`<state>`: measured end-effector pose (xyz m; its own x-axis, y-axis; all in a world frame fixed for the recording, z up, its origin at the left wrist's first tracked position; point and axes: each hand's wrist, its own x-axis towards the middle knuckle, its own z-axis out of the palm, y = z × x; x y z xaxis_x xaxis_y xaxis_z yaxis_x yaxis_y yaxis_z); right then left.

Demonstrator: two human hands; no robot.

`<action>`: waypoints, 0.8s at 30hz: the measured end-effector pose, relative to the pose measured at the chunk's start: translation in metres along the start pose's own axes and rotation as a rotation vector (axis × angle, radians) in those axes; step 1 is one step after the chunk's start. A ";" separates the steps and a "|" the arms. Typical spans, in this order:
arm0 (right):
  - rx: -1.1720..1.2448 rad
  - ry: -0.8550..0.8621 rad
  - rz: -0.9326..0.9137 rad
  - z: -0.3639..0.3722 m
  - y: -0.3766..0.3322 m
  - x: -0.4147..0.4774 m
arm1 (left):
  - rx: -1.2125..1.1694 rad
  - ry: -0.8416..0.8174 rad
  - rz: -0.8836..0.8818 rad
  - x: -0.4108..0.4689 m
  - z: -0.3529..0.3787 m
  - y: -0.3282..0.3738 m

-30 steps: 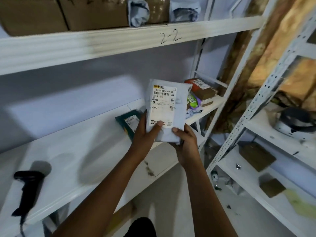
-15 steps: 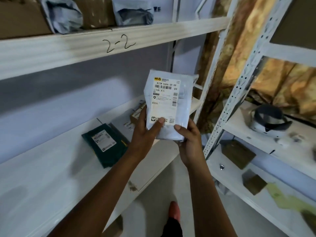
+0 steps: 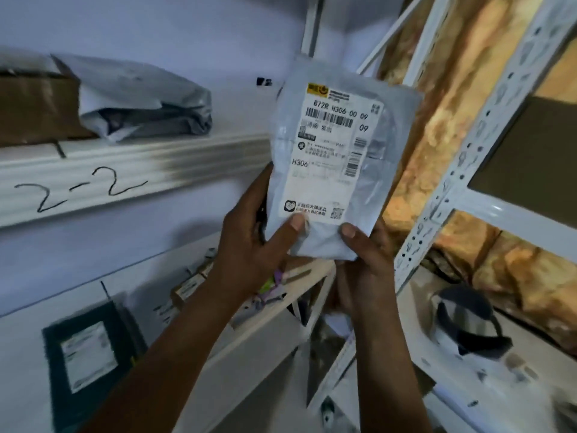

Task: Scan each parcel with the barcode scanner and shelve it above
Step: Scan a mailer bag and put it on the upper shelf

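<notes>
A pale grey-blue parcel (image 3: 337,157) carries a white label (image 3: 321,182) with black barcode stripes (image 3: 329,116) and a yellow logo (image 3: 317,90). Left of the parcel: a white shelf edge (image 3: 125,179) with black handwriting, a grey bag (image 3: 146,101), a brown box (image 3: 34,110). Below-left of it, a dark green packet (image 3: 90,364). Right of it, a mottled orange-brown wall (image 3: 437,104).

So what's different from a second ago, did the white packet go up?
Yes. Both hands lifted the white parcel up; its top now reaches the level of the shelf marked 2-2. Nothing was let go or grabbed: the left hand and right hand grip its bottom edge as before, label facing the camera. The dark green parcel hasn't moved.
</notes>
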<state>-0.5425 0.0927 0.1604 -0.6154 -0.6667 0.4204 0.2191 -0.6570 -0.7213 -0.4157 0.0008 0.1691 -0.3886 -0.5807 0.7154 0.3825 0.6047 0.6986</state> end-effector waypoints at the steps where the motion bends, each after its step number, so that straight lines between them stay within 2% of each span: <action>1: 0.017 -0.018 -0.011 -0.002 -0.002 0.014 | 0.031 0.026 0.025 0.010 0.003 -0.003; 4: 0.074 -0.055 -0.002 0.000 -0.007 0.061 | 0.109 0.104 0.066 0.047 0.012 -0.014; 7: 0.043 -0.185 0.000 0.005 -0.007 0.096 | 0.173 0.175 0.138 0.075 0.013 -0.015; 11: 0.017 -0.272 -0.016 0.018 -0.008 0.129 | 0.221 0.261 0.185 0.095 0.012 -0.010; 24: -0.027 -0.319 0.077 0.038 -0.008 0.173 | 0.233 0.409 0.047 0.109 0.016 0.000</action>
<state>-0.6223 -0.0304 0.2597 -0.3285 -0.7935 0.5123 0.2329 -0.5937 -0.7702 -0.4720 -0.0537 0.2471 0.0050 -0.6887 0.7250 0.1749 0.7145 0.6775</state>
